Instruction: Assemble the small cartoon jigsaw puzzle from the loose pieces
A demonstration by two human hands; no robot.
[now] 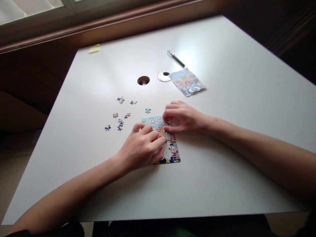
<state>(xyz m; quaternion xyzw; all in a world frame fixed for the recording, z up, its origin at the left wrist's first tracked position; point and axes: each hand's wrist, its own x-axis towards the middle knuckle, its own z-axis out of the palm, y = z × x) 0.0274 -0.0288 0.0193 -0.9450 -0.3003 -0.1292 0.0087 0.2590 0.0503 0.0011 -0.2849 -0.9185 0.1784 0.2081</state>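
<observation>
A partly assembled jigsaw puzzle [174,149] with a colourful cartoon picture lies flat on the white table, with a bare pale gap in its lower right part. Bent over its left and middle is my left hand [142,146], its thumb and fingers drawn together on the puzzle; whatever piece may be under the fingertips is hidden. My right hand [184,117] grips the puzzle's upper right side with curled fingers and thumb. Just above the puzzle sits a loose light-blue jigsaw piece [147,111]. Several more loose jigsaw pieces [120,122] lie scattered to the left.
Beyond my hands lies a crumpled picture sheet [187,81], partly over a round silver cover [163,76]. A pen [176,58] is behind it. The table [81,131] has a round cable hole [143,80], and yellow tape [94,49] marks its far left corner.
</observation>
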